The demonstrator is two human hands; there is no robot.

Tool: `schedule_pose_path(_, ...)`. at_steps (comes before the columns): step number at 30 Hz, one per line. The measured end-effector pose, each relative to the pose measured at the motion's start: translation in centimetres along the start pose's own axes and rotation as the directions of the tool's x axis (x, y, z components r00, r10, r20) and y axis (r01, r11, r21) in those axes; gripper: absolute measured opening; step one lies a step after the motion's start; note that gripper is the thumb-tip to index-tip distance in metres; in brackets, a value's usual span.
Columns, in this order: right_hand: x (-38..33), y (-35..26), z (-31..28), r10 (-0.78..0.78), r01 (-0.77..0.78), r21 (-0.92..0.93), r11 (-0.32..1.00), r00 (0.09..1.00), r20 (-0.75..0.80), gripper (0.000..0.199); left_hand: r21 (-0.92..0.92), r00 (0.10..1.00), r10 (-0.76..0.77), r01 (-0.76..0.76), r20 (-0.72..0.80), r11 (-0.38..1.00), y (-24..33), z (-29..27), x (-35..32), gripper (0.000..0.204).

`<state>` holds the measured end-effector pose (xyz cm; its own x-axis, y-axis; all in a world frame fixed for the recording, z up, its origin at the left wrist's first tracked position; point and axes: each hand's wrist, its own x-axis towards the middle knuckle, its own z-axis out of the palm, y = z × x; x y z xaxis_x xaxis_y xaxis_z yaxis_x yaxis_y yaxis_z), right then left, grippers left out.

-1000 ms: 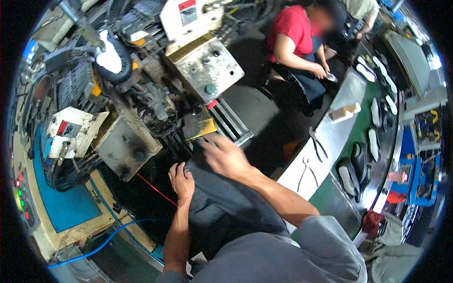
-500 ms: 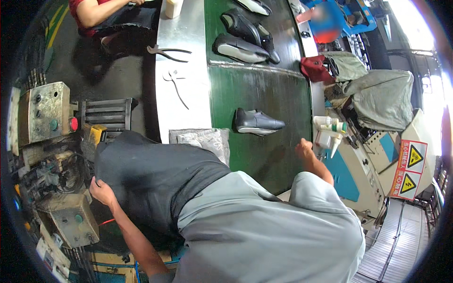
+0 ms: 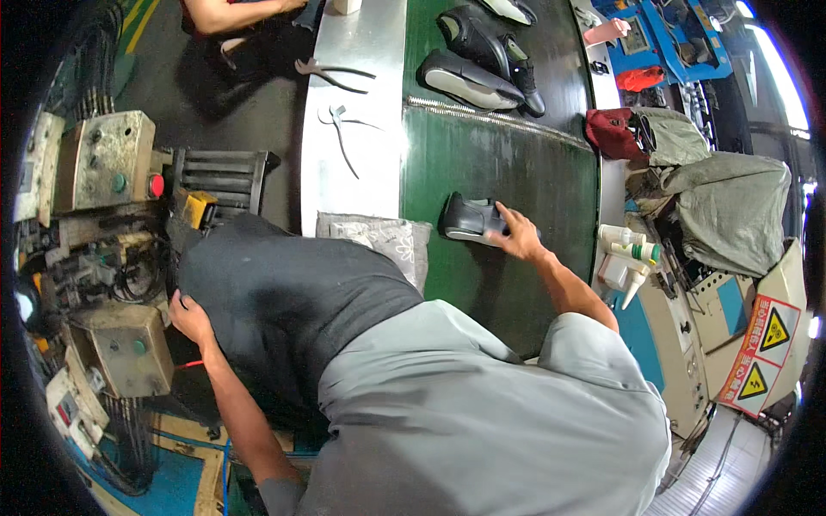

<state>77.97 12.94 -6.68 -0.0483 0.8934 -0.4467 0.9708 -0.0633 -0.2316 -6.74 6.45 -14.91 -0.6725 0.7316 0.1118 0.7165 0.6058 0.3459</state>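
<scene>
A dark shoe with a pale sole edge (image 3: pixel 465 218) lies on its own on the green conveyor belt (image 3: pixel 482 297). Over its middle and front is my right hand (image 3: pixel 521 237), thumb on the near side and fingers across the top, gripping it and hiding part of its upper. My left hand (image 3: pixel 191 320) is down at my left side against my dark trousers (image 3: pixel 275 267); it holds nothing, and its fingers are loosely apart.
Farther up the belt lie several dark shoes (image 3: pixel 473 79). Two pincers (image 3: pixel 335 76) rest on the metal ledge left of the belt, near a patterned cushion (image 3: pixel 379 236). Bottles (image 3: pixel 626 258) stand at the right. A control box (image 3: pixel 107 162) is left; a co-worker's arm (image 3: pixel 237 15) shows far left.
My right hand has moved left from the belt's right edge onto the lone shoe. The left hand stays at the trousers. The whole view has shifted slightly.
</scene>
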Motion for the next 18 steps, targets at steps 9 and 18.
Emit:
schedule_pose_path(9,-1.9,-7.2,2.8,0.215,-0.167,0.512,0.842,0.976,-0.035,0.126,0.015,0.999,0.006,-0.006,-0.042,1.000,1.8,-1.7,-0.1,0.041)
schedule_pose_path(18,6.7,-32.9,-6.9,-0.290,0.003,0.996,0.087,0.957,0.022,0.072,-0.905,0.786,0.450,0.363,0.425,0.220,29.9,-8.7,-6.8,0.091)
